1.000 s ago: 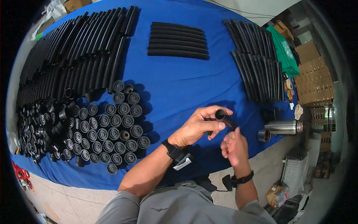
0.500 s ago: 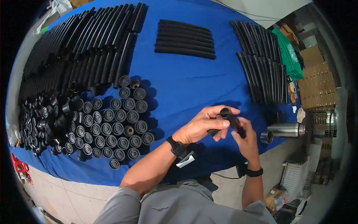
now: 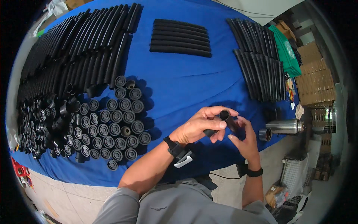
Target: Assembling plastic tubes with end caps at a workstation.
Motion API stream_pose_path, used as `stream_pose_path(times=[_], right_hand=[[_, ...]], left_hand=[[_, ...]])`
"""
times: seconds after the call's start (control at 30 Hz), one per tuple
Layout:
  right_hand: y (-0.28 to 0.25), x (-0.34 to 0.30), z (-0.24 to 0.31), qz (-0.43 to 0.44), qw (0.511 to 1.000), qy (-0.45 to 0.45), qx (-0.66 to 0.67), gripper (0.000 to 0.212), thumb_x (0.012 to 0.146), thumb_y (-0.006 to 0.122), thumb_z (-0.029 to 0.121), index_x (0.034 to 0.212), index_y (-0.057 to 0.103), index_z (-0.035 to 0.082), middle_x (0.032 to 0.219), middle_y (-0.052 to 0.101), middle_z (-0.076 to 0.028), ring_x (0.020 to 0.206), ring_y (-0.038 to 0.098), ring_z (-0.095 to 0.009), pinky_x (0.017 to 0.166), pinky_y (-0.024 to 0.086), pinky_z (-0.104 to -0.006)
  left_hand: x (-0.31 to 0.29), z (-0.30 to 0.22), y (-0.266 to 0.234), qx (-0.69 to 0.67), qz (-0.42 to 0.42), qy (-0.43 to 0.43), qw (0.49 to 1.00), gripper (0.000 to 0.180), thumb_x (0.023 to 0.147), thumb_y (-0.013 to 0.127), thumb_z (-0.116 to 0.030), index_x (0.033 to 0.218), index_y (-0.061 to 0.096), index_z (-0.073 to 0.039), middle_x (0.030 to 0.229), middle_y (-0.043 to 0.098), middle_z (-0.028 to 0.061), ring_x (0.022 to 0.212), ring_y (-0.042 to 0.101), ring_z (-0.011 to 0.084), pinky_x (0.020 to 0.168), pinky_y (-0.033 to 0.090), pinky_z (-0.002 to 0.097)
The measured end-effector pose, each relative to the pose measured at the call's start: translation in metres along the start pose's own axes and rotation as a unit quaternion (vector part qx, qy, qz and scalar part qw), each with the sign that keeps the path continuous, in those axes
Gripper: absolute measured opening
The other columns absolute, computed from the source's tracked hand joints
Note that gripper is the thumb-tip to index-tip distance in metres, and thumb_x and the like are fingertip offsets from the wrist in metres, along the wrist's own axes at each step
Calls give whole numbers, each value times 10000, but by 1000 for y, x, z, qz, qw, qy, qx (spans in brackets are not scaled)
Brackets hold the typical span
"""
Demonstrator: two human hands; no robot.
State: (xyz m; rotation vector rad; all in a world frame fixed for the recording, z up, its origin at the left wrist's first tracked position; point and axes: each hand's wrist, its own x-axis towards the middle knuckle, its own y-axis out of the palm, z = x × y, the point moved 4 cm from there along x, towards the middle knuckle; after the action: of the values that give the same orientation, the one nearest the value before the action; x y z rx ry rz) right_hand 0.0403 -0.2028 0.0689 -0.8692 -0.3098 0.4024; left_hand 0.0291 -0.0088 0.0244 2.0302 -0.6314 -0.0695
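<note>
My left hand point(image 3: 203, 125) is closed around a short-looking black tube point(image 3: 228, 120), its round open end tilted up toward me. A second dark piece point(image 3: 210, 132) shows below the left thumb, tucked against the palm; its kind is hard to make out. Close by on the right, my right hand point(image 3: 247, 140) curves about the tube's lower part with thumb and fingers apart. Whether its fingertips touch the tube is hidden in shadow. To the left stand many round black caps point(image 3: 108, 130) with ringed tops, some in rows and others heaped.
Long black tubes point(image 3: 100, 44) lie stacked at the far left of the blue cloth point(image 3: 179, 86). Several tubes point(image 3: 181, 37) form a row at the back, and more tubes point(image 3: 261, 59) lie at right. A steel flask point(image 3: 285, 127) and its cup point(image 3: 265, 134) sit beside my right hand.
My right thumb and fingers have spread wider apart around the lower part of the tube. The left hand keeps its hold, and the view has shifted slightly.
</note>
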Motion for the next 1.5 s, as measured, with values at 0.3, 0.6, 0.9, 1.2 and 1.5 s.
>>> stream_pose_path(times=[0.3, 0.6, 0.9, 1.2, 1.5], right_hand=[[11, -8, -12, 12, 999, 34, 24, 498, 808, 758, 118, 1242, 538, 15, 1096, 620, -171, 967, 621, -282, 895, 484, -364], [10, -15, -17, -49, 976, 189, 93, 346, 832, 712, 96, 1113, 546, -18, 916, 625, -142, 795, 622, -271, 723, 491, -351], [0, -22, -25, 16, 993, 108, -45, 379, 851, 706, 163, 1150, 584, -34, 942, 615, -164, 833, 615, -303, 752, 485, -370], [4, -23, -26, -18, 985, 149, -86, 402, 836, 725, 134, 1164, 545, -13, 869, 610, -148, 774, 608, -284, 730, 491, -367], [9, -39, -21, -10, 924, 249, 292, 349, 957, 594, 164, 1264, 546, 5, 832, 642, -95, 599, 565, -111, 517, 452, -253]], left_hand=[[4, -1, -5, -20, -49, 47, 997, 454, 932, 652, -246, 1305, 544, -10, 660, 572, 58, 545, 543, 136, 524, 419, 253], [9, 5, -23, -203, -151, 75, 965, 403, 958, 529, -191, 1343, 468, -85, 960, 625, 116, 774, 589, 201, 619, 482, 299], [11, 16, -30, -277, -100, 61, 954, 300, 1039, 471, -365, 1081, 590, -93, 1039, 640, 139, 552, 442, 95, 399, 349, 181], [8, 12, -29, -258, -126, 41, 957, 341, 1040, 469, -347, 1162, 601, -57, 1053, 660, 165, 561, 502, 113, 413, 387, 202], [5, 5, -34, -199, -174, 78, 961, 362, 1003, 535, -421, 1135, 604, -91, 890, 571, 48, 644, 503, 118, 501, 415, 236]])
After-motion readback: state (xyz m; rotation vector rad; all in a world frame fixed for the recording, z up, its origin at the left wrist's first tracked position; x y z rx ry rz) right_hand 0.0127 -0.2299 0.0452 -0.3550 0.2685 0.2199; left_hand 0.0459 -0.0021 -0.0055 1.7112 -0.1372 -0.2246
